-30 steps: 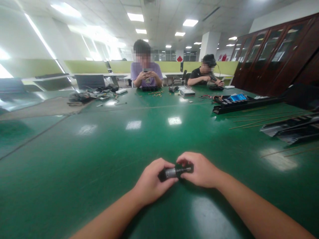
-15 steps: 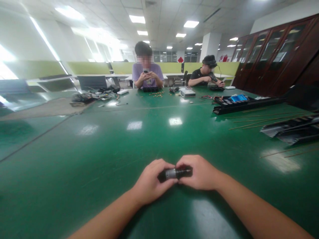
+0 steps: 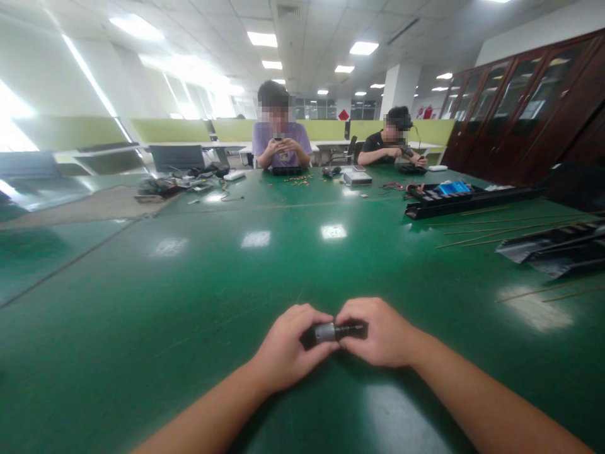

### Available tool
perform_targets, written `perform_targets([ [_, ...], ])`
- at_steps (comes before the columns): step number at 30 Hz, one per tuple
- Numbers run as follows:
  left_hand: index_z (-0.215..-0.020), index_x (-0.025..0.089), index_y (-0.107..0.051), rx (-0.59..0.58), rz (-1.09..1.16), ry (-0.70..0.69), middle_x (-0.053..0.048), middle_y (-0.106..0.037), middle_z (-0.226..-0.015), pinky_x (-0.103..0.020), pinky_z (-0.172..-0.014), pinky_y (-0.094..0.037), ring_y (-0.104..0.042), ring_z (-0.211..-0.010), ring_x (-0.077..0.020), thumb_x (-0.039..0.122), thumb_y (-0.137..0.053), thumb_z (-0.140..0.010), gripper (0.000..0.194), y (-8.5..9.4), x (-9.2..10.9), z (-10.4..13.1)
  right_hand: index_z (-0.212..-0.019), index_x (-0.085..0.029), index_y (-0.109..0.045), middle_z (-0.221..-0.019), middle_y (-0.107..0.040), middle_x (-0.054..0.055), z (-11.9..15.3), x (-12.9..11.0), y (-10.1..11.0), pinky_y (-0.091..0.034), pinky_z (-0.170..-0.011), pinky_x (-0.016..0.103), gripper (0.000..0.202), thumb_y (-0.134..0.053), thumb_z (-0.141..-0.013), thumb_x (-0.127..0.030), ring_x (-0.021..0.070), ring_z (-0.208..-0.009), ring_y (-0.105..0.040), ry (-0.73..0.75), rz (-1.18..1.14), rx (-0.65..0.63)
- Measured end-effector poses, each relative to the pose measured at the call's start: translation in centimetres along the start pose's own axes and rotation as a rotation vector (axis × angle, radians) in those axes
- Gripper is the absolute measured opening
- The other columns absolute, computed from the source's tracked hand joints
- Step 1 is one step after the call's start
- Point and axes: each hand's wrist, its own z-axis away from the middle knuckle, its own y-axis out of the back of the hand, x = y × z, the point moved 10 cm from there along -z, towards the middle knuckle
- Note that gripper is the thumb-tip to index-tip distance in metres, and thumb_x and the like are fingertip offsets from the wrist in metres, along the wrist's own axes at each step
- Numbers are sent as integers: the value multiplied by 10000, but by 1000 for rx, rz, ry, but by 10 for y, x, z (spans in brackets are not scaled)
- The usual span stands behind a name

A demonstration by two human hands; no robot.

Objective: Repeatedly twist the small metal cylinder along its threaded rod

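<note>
Low in the middle of the head view, my left hand (image 3: 292,343) grips a small dark cylinder with a silver-grey band (image 3: 325,332). Its left end disappears into my palm. The piece lies level and narrows on the right to a thin dark shaft with a pale tip. My right hand (image 3: 380,332) curves around that narrow end, thumb and fingertips closed on it near the grey band. The fingertips of both hands almost meet. Its exact kind is too small and blurred to make out.
On the green table (image 3: 212,271), black metal channels (image 3: 558,249) and thin brass-coloured rods (image 3: 486,236) lie at right. A blue item (image 3: 454,187) rests in a black tray. Two people sit across the table. Small yellowish pieces (image 3: 300,180) and a cluttered heap (image 3: 189,180) lie at the far side.
The view has tilted slightly. Both hands keep hold of the cylinder, and my right fingers have shifted a little along its narrow end.
</note>
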Motion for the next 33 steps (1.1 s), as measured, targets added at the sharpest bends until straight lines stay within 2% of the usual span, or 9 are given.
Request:
perform_targets([
  [14,-1039,209,-631,-9,-103,49,-46,-668,-920,-336,-771,-442,-594,-846,-200,377,-635,-882,230,-2,0,0,-853,-181,-684,-803,-684,8,-1,3,2,-436,-696,245,87,-698,-773,-153,141,-727,-607,14,42,36],
  [33,-1047,215,-631,-7,-109,55,-43,-669,-922,-340,-773,-433,-590,-843,-204,392,-641,-878,245,-2,-2,0,-865,-185,-699,-826,-706,26,-1,5,0,-449,-720,275,81,-687,-788,-165,166,-747,-626,11,73,6],
])
